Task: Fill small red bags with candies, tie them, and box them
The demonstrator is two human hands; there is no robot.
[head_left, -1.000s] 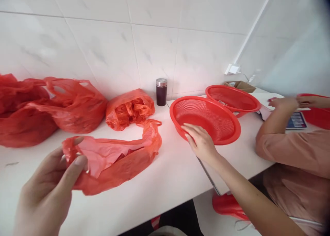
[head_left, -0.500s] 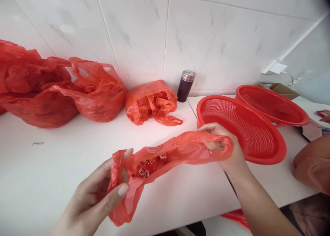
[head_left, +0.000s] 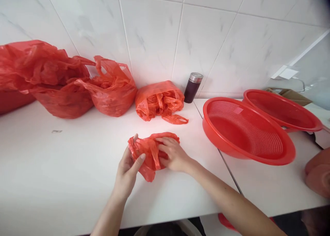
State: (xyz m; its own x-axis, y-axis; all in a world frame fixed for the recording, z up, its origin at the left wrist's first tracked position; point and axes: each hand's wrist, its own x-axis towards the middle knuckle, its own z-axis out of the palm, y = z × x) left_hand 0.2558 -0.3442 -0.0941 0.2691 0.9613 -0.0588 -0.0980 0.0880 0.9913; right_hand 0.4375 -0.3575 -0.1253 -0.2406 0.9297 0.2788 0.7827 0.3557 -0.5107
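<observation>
A small red plastic bag (head_left: 151, 150) lies bunched on the white counter (head_left: 64, 167). My left hand (head_left: 128, 167) grips its left side, thumb on top of the plastic. My right hand (head_left: 173, 155) presses on its right side with fingers curled over the plastic. What is inside the bag is hidden.
Two big red bags (head_left: 51, 81) and a smaller orange-red bag (head_left: 160, 100) stand by the tiled wall. A dark flask (head_left: 193, 87) stands behind. Two red mesh baskets (head_left: 247, 131) sit at the right. Another person's sleeve (head_left: 318, 170) shows at the right edge.
The bag was stretched open in the air between both hands; now it is bunched together and down on the counter, with both hands close on it.
</observation>
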